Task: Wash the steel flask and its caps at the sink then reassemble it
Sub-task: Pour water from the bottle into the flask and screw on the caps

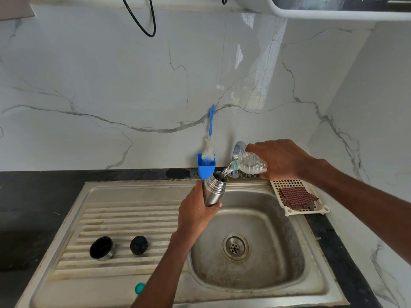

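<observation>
Steel flask (214,189), uncapped, stands nearly upright over the sink (249,241) basin, the left hand (195,213) curled round its lower body. The right hand (279,160) grips a tilted clear plastic bottle (249,163), water running from it into the flask's mouth. The cup cap (102,248) and black stopper (139,245) rest apart on the ribbed drainboard (124,221).

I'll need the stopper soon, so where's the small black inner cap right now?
In the head view, the small black inner cap sits on the ribbed drainboard left of the basin, just right of the steel outer cap.
</observation>
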Motion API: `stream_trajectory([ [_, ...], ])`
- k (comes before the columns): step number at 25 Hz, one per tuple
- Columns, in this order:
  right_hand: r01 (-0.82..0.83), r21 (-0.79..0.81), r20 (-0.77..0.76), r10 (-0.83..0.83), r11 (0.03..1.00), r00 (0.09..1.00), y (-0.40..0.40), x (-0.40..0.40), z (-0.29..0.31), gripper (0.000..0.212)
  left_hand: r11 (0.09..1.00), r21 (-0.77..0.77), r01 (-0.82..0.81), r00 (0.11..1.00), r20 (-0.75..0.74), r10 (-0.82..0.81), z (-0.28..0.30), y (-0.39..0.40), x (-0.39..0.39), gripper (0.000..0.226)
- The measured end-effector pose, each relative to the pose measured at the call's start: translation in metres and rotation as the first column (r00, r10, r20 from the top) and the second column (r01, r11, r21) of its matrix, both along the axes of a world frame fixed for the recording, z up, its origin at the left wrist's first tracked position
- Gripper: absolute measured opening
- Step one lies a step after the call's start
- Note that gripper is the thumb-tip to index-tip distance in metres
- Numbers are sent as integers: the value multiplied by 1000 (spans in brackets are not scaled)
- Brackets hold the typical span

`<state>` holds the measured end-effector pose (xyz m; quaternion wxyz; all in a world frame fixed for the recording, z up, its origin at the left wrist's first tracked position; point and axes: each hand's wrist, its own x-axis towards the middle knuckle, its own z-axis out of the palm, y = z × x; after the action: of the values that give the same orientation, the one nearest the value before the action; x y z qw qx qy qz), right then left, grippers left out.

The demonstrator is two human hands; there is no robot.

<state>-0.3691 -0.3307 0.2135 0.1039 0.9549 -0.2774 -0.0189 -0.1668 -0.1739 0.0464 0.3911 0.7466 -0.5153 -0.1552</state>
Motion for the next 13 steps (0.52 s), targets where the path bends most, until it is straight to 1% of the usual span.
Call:
stream_trajectory([
  [4,-2,-12,-12,2,1000,1000,-4,0,-4,72,1000,29,2,998,63,-4,-1,0,-1,61],
  [13,-46,-112,-45,41,993,998,-17,0,-11,74,999,37,7,997,79,-10,-4,0,-3,62],
])
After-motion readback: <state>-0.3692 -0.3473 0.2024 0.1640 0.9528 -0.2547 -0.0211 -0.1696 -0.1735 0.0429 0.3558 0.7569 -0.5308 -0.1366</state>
